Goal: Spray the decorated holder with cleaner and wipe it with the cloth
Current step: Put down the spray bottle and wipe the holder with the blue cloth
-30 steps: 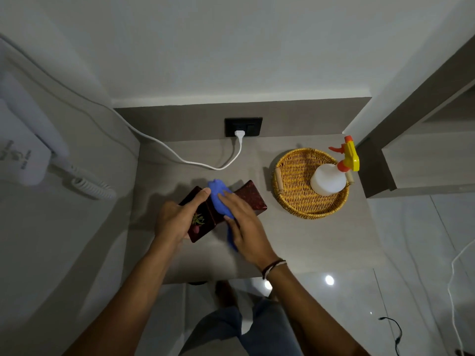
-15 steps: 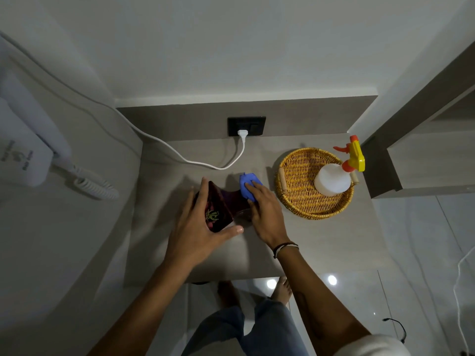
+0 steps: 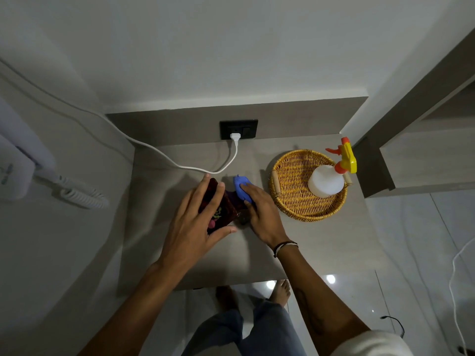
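Nearest us, our left hand (image 3: 198, 222) spreads wide over the decorated holder (image 3: 218, 209), thumb under its near edge, bracing it on the bench (image 3: 180, 253); we should keep that brace firm and wipe in short, even strokes. Our right hand (image 3: 259, 214) presses the blue cloth (image 3: 240, 187) flat-fingered against the holder's right side. The holder's long axis seems to run near-right to far-left, tilted; beyond, the spray bottle (image 3: 326, 181) stands in the basket (image 3: 290, 199).

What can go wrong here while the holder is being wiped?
1. The left hand only steadies the decorated holder with spread fingers; a firm push from the blue cloth under the right hand might tip it.
2. The white cable lies close behind, so a wide stroke may snag it.
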